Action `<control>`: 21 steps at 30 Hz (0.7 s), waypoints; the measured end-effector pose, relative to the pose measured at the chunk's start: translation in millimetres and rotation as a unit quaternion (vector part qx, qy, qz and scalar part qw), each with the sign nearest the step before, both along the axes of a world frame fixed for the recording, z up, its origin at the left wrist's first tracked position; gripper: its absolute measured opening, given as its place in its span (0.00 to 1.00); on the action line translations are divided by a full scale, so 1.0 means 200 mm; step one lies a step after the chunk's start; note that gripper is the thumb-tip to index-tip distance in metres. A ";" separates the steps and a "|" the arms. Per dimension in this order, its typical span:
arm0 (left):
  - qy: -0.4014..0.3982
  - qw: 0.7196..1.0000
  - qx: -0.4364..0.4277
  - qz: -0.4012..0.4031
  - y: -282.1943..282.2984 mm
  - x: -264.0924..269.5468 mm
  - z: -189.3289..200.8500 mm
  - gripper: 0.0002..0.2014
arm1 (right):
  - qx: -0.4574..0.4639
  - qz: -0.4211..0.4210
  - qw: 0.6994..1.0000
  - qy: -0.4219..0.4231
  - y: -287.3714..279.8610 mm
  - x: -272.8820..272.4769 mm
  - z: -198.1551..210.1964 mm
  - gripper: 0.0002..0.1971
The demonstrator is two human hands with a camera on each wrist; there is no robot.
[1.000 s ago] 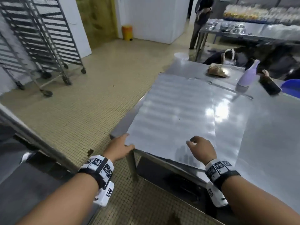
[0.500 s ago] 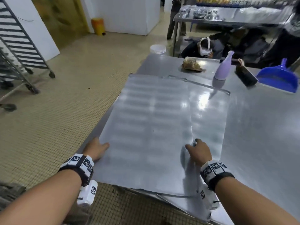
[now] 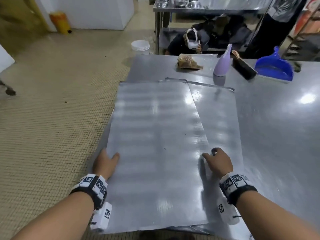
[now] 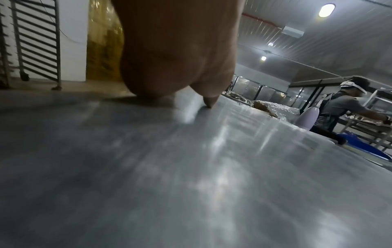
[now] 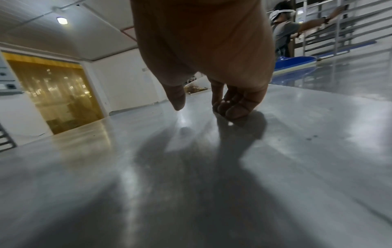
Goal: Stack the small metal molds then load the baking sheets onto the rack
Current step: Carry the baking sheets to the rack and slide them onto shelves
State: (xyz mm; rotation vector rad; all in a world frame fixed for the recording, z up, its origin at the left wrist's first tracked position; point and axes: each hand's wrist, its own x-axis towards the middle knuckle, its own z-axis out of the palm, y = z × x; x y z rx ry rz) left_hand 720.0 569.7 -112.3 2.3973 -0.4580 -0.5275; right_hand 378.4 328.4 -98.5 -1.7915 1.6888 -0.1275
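Note:
A large flat baking sheet (image 3: 155, 144) lies on the steel table (image 3: 277, 135), its near end hanging past the front edge. Under it a second sheet (image 3: 221, 118) sticks out to the right. My left hand (image 3: 105, 161) holds the top sheet's left edge, thumb on top and fingers hidden beneath. My right hand (image 3: 216, 160) sits at the top sheet's right edge, thumb on the sheet, curled fingers (image 5: 233, 109) hooked at the edge. A wheeled tray rack (image 4: 36, 42) stands off to the left by the wall.
At the table's far end sit a bagged food item (image 3: 188, 62), a lilac bottle (image 3: 222, 63), a dark brush (image 3: 244, 68) and a blue dustpan (image 3: 275, 68). A white bucket (image 3: 140, 46) and a person (image 3: 187, 42) are beyond it. Tiled floor lies to the left.
The top sheet has come toward me and now overhangs the front edge. Both hands have shifted from its near end to its long sides. The view turned right, and the racks left the head view.

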 end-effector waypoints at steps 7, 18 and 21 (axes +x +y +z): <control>0.010 0.996 -0.087 0.002 0.03 0.09 -0.03 0.19 | 0.019 -0.049 0.998 -0.041 0.03 0.03 0.02 0.29; -0.010 0.985 -0.133 -0.106 -0.34 0.07 0.11 0.37 | 0.013 -0.164 0.973 -0.159 -0.05 -0.17 0.09 0.25; -0.001 0.982 -0.137 -0.133 -0.51 0.02 0.11 0.30 | 0.004 -0.186 0.971 -0.153 -0.11 -0.27 0.09 0.28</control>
